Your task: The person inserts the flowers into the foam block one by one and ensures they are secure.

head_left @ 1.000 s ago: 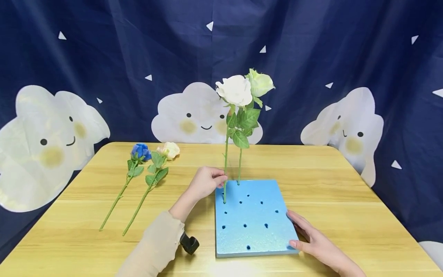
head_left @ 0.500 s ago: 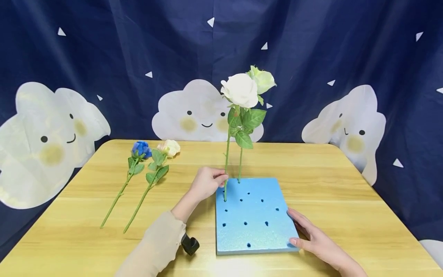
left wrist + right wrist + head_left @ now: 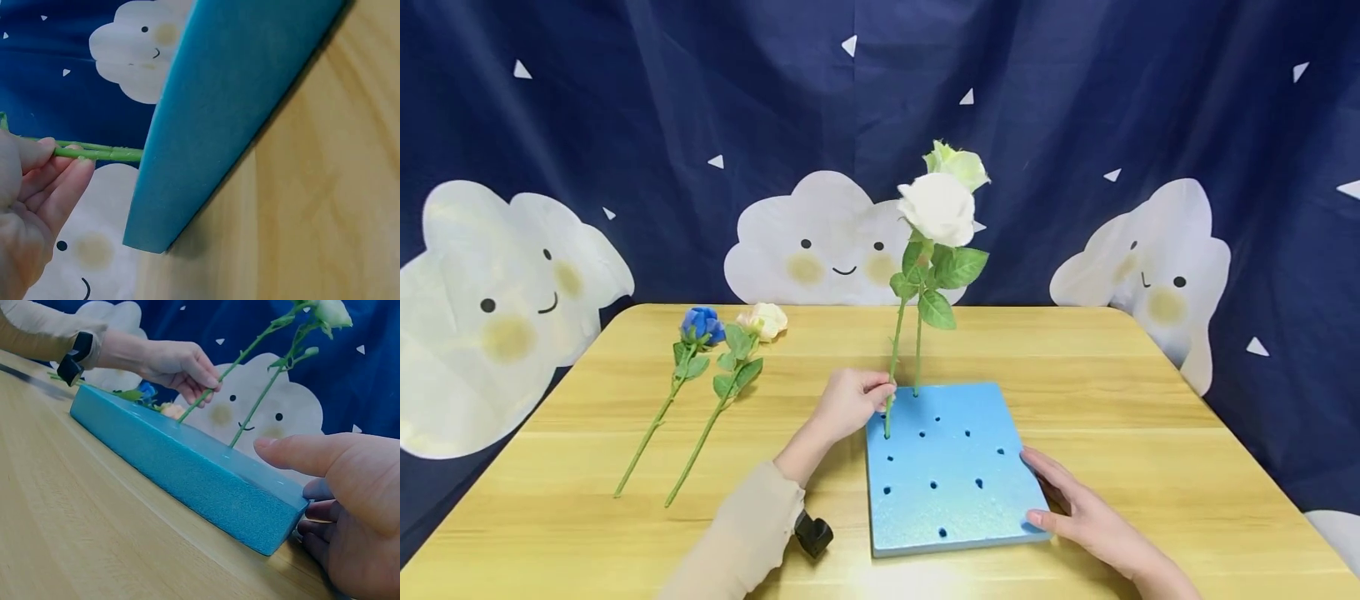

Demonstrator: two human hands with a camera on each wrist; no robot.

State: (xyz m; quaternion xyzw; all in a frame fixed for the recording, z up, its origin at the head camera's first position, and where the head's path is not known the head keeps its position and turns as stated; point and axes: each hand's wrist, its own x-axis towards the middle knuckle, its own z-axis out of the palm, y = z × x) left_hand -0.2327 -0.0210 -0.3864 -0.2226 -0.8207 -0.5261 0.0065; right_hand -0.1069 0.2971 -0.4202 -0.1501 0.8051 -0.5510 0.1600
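Observation:
My left hand (image 3: 848, 402) pinches the green stem of a white rose (image 3: 938, 208) between thumb and fingers. The foot of that stem (image 3: 119, 154) is in a hole near the left edge of a blue foam block (image 3: 955, 454), and the rose leans right. Just behind it a pale green rose (image 3: 964, 165) stands in a hole at the block's far edge, partly covered by the white bloom. At the block's right side lies my right hand (image 3: 1086, 521), its thumb (image 3: 300, 453) over the top and its fingers along the side.
A blue rose (image 3: 702, 325) and a cream-pink rose (image 3: 765, 320) lie on the wooden table (image 3: 1112, 375) at the left, stems toward the near side. Several holes dot the block's top. A navy curtain (image 3: 1037, 100) with cloud faces hangs behind the table.
The white rose's bloom has swung to the right and a little down, now overlapping the pale green one. The block has turned very slightly. The right hand keeps its place at the block.

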